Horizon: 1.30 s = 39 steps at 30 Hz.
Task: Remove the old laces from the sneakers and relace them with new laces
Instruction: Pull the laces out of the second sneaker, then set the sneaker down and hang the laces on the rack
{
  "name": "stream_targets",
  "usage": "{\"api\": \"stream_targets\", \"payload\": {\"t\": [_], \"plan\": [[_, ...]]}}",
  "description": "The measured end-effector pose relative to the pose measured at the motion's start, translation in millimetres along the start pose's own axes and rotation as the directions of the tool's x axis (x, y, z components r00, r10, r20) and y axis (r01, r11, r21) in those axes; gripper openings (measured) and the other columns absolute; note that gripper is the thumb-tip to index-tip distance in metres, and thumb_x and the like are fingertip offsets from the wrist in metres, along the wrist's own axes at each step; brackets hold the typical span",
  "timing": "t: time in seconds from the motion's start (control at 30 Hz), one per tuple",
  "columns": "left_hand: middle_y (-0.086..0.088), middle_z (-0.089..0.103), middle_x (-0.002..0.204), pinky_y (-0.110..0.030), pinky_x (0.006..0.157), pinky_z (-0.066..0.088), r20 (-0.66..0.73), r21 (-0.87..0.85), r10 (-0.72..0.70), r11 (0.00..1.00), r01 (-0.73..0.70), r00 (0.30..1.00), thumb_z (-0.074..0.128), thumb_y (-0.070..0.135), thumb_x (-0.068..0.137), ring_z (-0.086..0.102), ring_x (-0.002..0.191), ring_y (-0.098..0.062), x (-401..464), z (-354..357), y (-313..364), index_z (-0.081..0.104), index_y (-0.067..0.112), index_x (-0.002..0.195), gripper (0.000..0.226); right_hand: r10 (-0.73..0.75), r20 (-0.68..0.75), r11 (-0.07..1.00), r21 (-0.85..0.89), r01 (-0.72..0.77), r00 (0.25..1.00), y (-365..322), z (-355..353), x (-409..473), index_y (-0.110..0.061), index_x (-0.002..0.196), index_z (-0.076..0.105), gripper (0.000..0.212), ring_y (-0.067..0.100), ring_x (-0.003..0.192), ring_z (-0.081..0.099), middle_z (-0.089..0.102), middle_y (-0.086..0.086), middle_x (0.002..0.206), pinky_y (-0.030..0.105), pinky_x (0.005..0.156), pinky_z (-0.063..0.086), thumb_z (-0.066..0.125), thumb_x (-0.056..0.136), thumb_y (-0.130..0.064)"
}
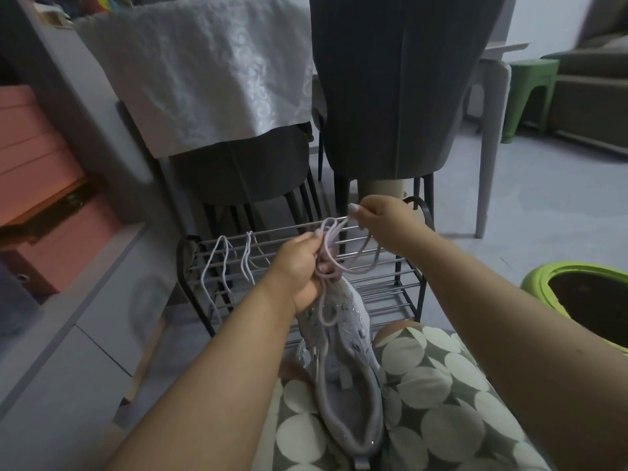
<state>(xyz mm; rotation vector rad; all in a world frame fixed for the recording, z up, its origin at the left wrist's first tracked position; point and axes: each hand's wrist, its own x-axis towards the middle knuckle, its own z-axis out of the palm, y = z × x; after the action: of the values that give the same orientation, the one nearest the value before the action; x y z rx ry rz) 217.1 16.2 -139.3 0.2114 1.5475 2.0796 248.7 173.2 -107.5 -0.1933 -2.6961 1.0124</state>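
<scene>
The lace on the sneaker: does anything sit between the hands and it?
Nothing visible does. The left hand already grips the bunched pink lace above the sneaker on the lap, and the right hand pinches a strand of the same lace. The spare laces hang apart on the metal rack.

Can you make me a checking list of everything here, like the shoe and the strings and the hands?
Surface: lap in spotted fabric.
Job's things: grey sneaker on lap; pinkish lace still threaded in it; white laces hang on metal rack.
Clutter: green basin, pink boxes.
Hands: left hand grips lace bunch; right hand pinches lace end.
Cables: nothing seen.
Surroundings: grey chairs, white cloth, green stool.
</scene>
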Motion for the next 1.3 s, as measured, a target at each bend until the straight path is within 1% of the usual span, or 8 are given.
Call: {"api": "stream_targets", "payload": {"t": [0.1,0.2,0.33,0.5,0.7,0.83,0.97,1.3], "plan": [[0.001,0.041,0.051,-0.023,0.044,0.034,-0.054,0.049,-0.029,0.998,0.031,0.998,0.034,0.018,0.104,0.033,0.036,-0.007,1,-2,2,0.053,0.006,0.082,0.031,0.083,0.008,0.990,0.111,-0.084,0.996,7,9,-4,-0.010,0.102,0.057,0.029,0.009,0.054,0.045,0.055,0.000,0.075,0.023,0.051,0.039,0.044,0.098,-0.036],[-0.001,0.043,0.055,-0.021,0.040,0.038,-0.133,0.231,-0.047,0.970,0.077,0.990,0.037,0.021,0.103,0.037,0.038,-0.008,4,2,1,0.059,0.006,0.081,0.034,0.071,0.234,0.907,0.390,-0.160,0.970,3,21,-15,-0.020,0.124,0.047,0.038,-0.001,0.048,0.053,0.060,-0.002,0.096,0.012,0.043,0.039,0.044,0.096,-0.044],[-0.016,0.066,0.090,-0.038,0.079,0.056,-0.056,0.127,-0.183,0.974,0.188,0.982,0.038,0.038,0.101,0.065,0.080,-0.023,5,12,3,0.063,-0.002,0.106,0.047,0.008,0.315,0.920,0.369,-0.130,0.949,10,32,-25,-0.027,0.130,0.046,0.054,-0.006,0.052,0.054,0.060,-0.004,0.102,0.007,0.046,0.039,0.063,0.083,-0.047],[-0.017,0.066,0.085,-0.036,0.083,0.052,0.117,0.044,-0.281,0.960,0.278,0.952,0.027,0.047,0.101,0.064,0.081,-0.025,-2,25,7,0.060,-0.007,0.111,0.064,0.109,0.168,0.903,0.396,-0.168,0.980,23,21,-29,-0.015,0.100,0.060,0.018,0.003,0.048,0.057,0.066,0.004,0.079,0.018,0.046,0.046,0.067,0.085,-0.022],[-0.021,0.069,0.095,-0.037,0.078,0.058,0.112,0.004,-0.212,0.977,0.213,0.971,0.033,0.040,0.102,0.069,0.085,-0.027,-2,41,-1,0.058,-0.003,0.113,0.051,0.253,0.074,0.795,0.553,-0.251,0.965,42,6,-35,-0.009,0.094,0.061,0.010,0.033,0.068,0.064,0.067,0.019,0.081,0.033,0.057,0.050,0.062,0.090,-0.018],[-0.023,0.066,0.098,-0.034,0.070,0.059,0.100,0.019,-0.193,0.981,0.192,0.976,0.039,0.039,0.100,0.067,0.083,-0.027,5,49,-9,0.057,-0.001,0.113,0.046,0.327,0.015,0.751,0.602,-0.270,0.945,64,-6,-41,-0.003,0.094,0.063,0.014,0.021,0.058,0.051,0.057,0.015,0.074,0.027,0.050,0.045,0.061,0.091,-0.017],[-0.027,0.063,0.113,-0.039,0.082,0.057,0.154,-0.012,-0.204,0.978,0.209,0.967,0.038,0.038,0.100,0.064,0.097,-0.033,10,62,-19,0.055,-0.002,0.119,0.047,0.403,-0.071,0.695,0.673,-0.255,0.912,85,-19,-49,0.000,0.093,0.062,0.015,0.017,0.052,0.050,0.057,0.010,0.067,0.025,0.047,0.044,0.061,0.091,-0.015],[-0.029,0.060,0.118,-0.041,0.088,0.053,0.197,0.019,-0.240,0.970,0.241,0.951,0.042,0.032,0.099,0.062,0.108,-0.036,25,98,-47,0.055,-0.005,0.118,0.044,0.595,-0.469,0.698,0.705,-0.129,0.653,179,-110,-85,-0.007,0.070,0.053,0.021,0.007,0.033,0.037,0.041,0.005,0.054,0.017,0.035,0.033,0.059,0.091,-0.006]]}}
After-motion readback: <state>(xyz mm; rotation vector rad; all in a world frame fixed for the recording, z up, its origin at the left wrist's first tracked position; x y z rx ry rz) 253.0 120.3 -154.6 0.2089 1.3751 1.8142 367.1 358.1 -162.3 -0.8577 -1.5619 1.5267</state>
